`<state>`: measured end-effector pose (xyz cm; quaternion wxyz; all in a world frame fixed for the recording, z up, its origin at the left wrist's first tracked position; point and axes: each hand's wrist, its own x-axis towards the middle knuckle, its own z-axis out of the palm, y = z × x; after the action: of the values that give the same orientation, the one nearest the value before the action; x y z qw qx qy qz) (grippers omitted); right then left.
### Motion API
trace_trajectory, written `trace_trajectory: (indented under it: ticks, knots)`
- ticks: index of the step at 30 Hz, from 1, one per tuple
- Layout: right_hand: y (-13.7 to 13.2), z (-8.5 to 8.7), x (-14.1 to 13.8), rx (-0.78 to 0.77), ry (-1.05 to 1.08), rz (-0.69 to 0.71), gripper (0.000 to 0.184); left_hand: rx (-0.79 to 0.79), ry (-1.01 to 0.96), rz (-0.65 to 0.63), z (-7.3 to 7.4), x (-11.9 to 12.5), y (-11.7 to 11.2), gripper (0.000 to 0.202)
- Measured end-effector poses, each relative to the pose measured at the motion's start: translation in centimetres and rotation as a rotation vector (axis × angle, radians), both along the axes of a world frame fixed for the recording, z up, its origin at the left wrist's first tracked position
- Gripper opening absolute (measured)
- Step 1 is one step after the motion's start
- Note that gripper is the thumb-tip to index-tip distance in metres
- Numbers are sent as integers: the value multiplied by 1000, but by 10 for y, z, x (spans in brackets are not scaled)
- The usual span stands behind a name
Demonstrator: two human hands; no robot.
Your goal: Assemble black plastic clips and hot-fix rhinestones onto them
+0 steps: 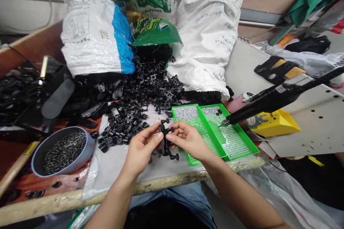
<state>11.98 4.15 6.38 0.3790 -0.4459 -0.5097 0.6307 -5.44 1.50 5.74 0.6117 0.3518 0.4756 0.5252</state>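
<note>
Black bracket (164,141), long axis nearly upright

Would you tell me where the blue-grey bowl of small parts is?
In the head view, the bowl sits lower left, beside the loose black plastic parts, left of the left hand.

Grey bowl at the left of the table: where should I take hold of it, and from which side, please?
Grip the rim of the bowl from the near side, fingers under its outer edge. The rim is the raised, free edge. Black parts lie by its right side, so that side is less free.
</note>
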Motion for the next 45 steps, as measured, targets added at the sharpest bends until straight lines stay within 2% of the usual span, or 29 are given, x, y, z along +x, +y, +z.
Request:
trace_trajectory:
  ticks: [3,7,11,15,19,24,29,32,33,36,37,38,39,40,41,43,45]
  knots:
    - [-1,-7,-2,22,-11,-52,36,30,116,37,-2,5,-4,56]
    - [-2,-17,-3,46,-48,-113,36,93,197,26,-10,9,-10,60]
    - [0,-14,1,2,-29,-86,40,132,157,-18,-13,8,-9,62]
    - [1,-9,6,-44,13,-24,45,82,139,-42,-11,9,-7,71]
    - [0,-12,5,18,-2,-69,43,52,129,-21,-11,10,-7,73]
    - [1,-17,4,-17,65,-31,45,33,103,-32,-11,12,-4,73]
    - [0,-18,5,188,-135,-105,29,53,184,4,-13,16,-1,74]
    - [4,-15,9,263,-228,-58,24,50,225,-14,-13,17,1,70]
    - [8,-13,12,279,-230,-7,25,42,212,-29,-12,16,2,68]
    - [37,-3,29,345,-271,259,23,6,123,-57,-11,15,5,60]
    - [51,1,37,376,-352,322,20,-8,99,-62,-11,15,6,59]
    - [68,4,46,424,-476,316,16,-19,84,-64,-12,14,6,58]
    - [85,5,56,461,-671,174,11,-25,79,-64,-12,14,6,57]
    - [102,6,67,461,-910,-23,14,-30,81,-64,-12,13,6,57]
    - [118,5,77,429,-1019,-124,20,-31,85,-61,-13,13,5,56]
    - [143,-1,94,365,-1158,-223,27,-32,90,-58,-14,12,4,56]
    - [158,-10,105,314,-1241,-246,28,-39,86,-73,-14,12,3,57]
